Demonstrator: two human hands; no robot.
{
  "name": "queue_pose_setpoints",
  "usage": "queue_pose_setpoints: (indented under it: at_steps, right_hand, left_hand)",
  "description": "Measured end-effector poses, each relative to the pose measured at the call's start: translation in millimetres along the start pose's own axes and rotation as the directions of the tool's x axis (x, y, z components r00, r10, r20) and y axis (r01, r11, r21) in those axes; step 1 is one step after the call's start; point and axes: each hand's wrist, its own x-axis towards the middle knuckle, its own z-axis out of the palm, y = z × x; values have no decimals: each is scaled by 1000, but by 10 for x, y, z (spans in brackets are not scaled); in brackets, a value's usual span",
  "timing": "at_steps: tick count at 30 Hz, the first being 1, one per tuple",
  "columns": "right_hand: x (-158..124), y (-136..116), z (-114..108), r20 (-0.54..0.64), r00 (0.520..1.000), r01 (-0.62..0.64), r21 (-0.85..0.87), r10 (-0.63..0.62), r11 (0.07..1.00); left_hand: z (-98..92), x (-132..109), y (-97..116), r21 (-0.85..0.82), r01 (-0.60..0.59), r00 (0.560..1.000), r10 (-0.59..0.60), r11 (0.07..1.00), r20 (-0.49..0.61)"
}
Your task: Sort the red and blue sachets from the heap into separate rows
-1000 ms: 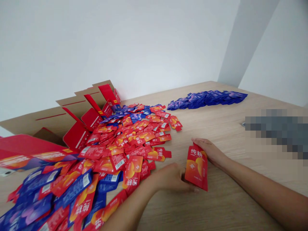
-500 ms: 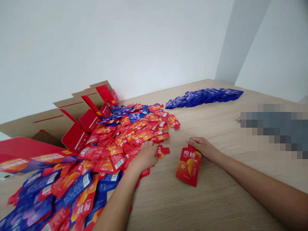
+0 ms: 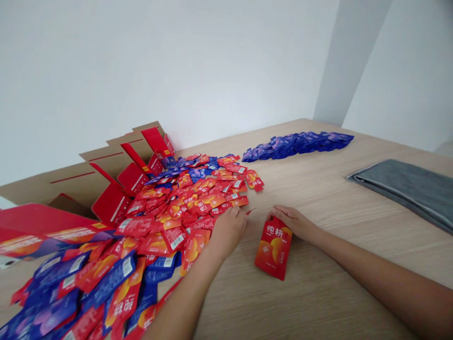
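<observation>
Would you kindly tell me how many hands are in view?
2: the left hand at the edge of the pouch pile, the right hand holding a red pouch; no others show.

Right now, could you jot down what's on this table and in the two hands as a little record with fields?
Surface: pale wood-look table
Right hand: holds a red pouch by its top end, printed front showing
Left hand: beside the pile, appears to pinch a second red pouch, mostly hidden
Pile: loose red and blue pouches, mixed
Blue row: overlapping blue pouches, farther back
Packaging: open red-and-brown cardboard, behind and left of the pile
Far right: folded grey cloth-like item
</observation>
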Motion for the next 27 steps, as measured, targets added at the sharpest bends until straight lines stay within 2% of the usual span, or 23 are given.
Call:
queue_pose_setpoints:
  at_steps: [4, 8, 13, 17, 19, 20, 22, 27]
  right_hand:
    - [26, 30, -13, -19, 1000, 9, -6, -9, 1000]
    - [66, 94, -35, -105, 991, 62, -178, -82, 982]
    - [81, 121, -39, -135, 984, 65, -309, -112, 949]
    - [67, 96, -20, -183, 979, 26, -344, -94, 939]
    - [59, 90, -13, -208, 974, 18, -335, -93, 942]
    - [57, 92, -12, -225, 970, 18, -327, -96, 945]
    - [57, 103, -11, -253, 961, 25, -311, -108, 950]
    - [63, 113, 1, -250, 958, 62, -288, -138, 956]
  left_hand:
    - [-47, -51, 128, -194, 76, 997, -78, 978, -3]
    - [-25, -112, 242, -455, 63, 995, -23, 888, 93]
    - [94, -90, 230, -773, 87, 991, 22, 628, 130]
    - [292, 14, 176, -900, 211, 976, -126, 382, 176]
    - [383, 40, 192, -921, 245, 965, -169, 302, 201]
    - [414, 39, 216, -926, 247, 963, -177, 285, 202]
    - [434, 14, 286, -922, 228, 966, -193, 313, 173]
    - [354, -104, 497, -857, 115, 984, -178, 503, 28]
